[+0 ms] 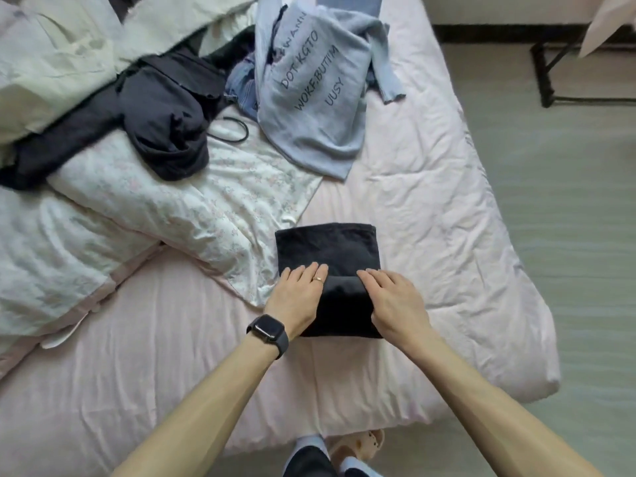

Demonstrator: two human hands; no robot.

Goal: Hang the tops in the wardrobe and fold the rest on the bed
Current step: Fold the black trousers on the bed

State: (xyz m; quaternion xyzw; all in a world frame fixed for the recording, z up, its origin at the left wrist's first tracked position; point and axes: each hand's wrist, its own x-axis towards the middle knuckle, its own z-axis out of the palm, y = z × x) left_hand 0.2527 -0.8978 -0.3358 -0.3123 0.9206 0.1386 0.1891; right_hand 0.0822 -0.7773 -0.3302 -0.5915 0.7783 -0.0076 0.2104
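A black garment lies folded into a small rectangle on the pink bed sheet. My left hand rests flat on its left side, fingers straight, a ring on one finger and a dark watch on the wrist. On the garment's right side my right hand lies with its fingers pressing down on a folded-over edge. A light blue top with dark lettering lies crumpled farther up the bed. A dark navy garment sits bunched to the left of it.
A white floral duvet covers the bed's left half, with pale green bedding behind it. A blue striped cloth peeks out beside the blue top. The bed's right edge drops to a grey-green floor. A black metal frame stands at the far right.
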